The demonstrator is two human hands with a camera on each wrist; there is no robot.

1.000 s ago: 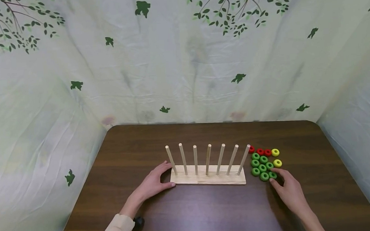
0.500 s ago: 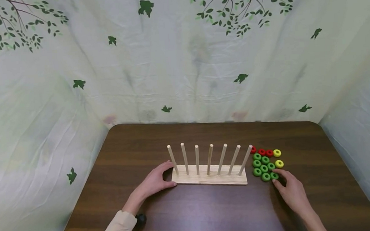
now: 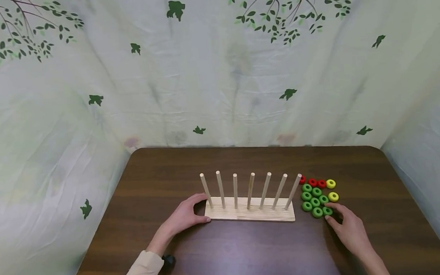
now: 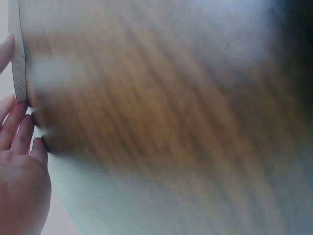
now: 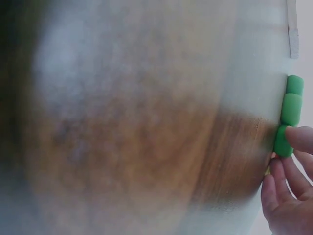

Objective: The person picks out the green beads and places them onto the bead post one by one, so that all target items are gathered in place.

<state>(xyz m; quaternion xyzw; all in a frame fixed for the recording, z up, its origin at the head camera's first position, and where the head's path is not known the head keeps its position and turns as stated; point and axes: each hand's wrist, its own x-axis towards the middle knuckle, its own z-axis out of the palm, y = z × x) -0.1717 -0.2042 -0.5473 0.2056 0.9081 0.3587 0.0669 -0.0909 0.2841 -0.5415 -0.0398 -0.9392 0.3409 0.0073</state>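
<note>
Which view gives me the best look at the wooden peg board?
The head view: the wooden peg board shows nearly whole, with all seven pegs visible. Left wrist catches only a narrow edge, upper left; right wrist, what looks like a sliver, upper right.

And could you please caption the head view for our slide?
Left hand holds the peg board, right hand pinches a green ring.

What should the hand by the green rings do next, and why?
I'd say the right hand should gently lift the green ring toward a peg. That ring sits between its thumb and fingers, the left hand holds one end of the wooden base, and all seven pegs are bare.
</note>
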